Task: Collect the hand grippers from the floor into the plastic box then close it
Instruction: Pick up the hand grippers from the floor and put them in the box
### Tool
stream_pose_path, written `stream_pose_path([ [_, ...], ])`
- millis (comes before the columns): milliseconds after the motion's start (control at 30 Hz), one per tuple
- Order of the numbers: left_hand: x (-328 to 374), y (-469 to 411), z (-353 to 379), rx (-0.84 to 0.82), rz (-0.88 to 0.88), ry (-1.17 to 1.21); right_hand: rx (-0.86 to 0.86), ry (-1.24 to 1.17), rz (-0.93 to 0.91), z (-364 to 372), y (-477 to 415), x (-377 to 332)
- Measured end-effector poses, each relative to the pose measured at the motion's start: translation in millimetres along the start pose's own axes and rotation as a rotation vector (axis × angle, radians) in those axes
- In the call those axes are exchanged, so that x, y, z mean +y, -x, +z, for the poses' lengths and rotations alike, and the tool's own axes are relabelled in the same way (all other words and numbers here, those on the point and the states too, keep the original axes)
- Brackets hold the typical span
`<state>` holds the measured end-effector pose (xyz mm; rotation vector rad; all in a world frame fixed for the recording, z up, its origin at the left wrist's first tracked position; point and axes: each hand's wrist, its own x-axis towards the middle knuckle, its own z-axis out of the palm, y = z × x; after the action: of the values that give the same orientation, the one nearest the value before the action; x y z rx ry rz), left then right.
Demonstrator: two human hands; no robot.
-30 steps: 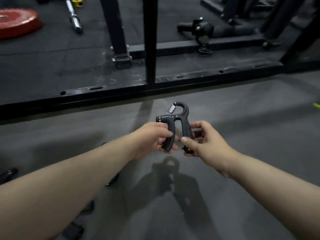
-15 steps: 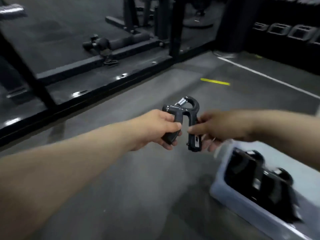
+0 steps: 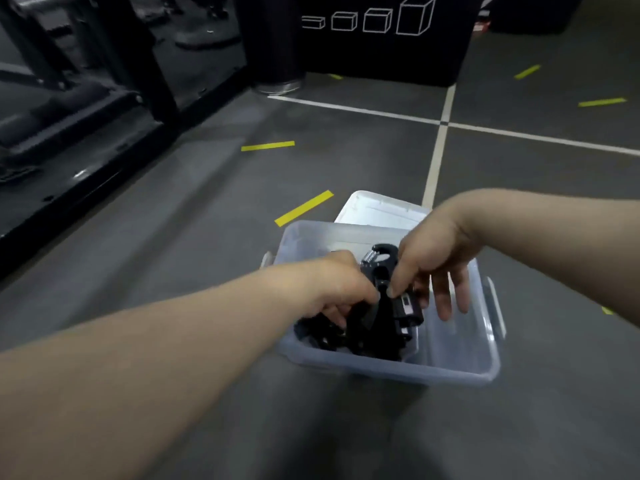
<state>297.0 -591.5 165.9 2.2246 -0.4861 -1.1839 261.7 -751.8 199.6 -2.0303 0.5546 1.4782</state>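
A black hand gripper (image 3: 380, 268) with a metal spring is held above the open clear plastic box (image 3: 460, 370) on the floor. My left hand (image 3: 341, 287) grips its left handle. My right hand (image 3: 431, 261) pinches the right handle with thumb and forefinger, the other fingers spread over the box. More black hand grippers (image 3: 349, 336) lie piled in the box's left half. The box's lid (image 3: 375, 211) lies on the floor just behind it, partly hidden by my right hand.
A black rack frame (image 3: 86, 109) runs along the left. A black plyo box (image 3: 377, 32) with white cube drawings stands at the back. White lines (image 3: 438, 147) and yellow tape strips (image 3: 303, 207) mark the grey floor.
The view has swung right and down. Both hands have carried the hand gripper from over the bare floor to just above the open box.
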Motion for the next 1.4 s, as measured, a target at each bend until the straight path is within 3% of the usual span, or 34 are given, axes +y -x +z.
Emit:
stream_pose_path([
  [167,-17,-13,42,0.103,0.055,-0.022,-0.008,0.015,0.088,15,-30,14],
  [367,-17,-22,50,0.189,0.107,-0.209,0.185,-0.138,0.034,19,-42,19],
  [600,-23,-18,59,0.114,0.089,-0.402,0.243,-0.066,0.031,31,-64,20],
  [933,-22,-20,57,0.083,0.051,-0.384,0.267,-0.177,-0.034,35,-73,21],
  [1100,-19,-17,55,0.077,0.035,-0.345,0.308,-0.045,0.045,26,-66,12],
  [1267,-20,-15,48,0.192,0.121,-0.288,0.437,0.04,0.078,7,-45,-1],
  [1400,-25,-23,30,0.384,0.224,-0.148,0.564,-0.111,-0.028,-4,-38,-9],
])
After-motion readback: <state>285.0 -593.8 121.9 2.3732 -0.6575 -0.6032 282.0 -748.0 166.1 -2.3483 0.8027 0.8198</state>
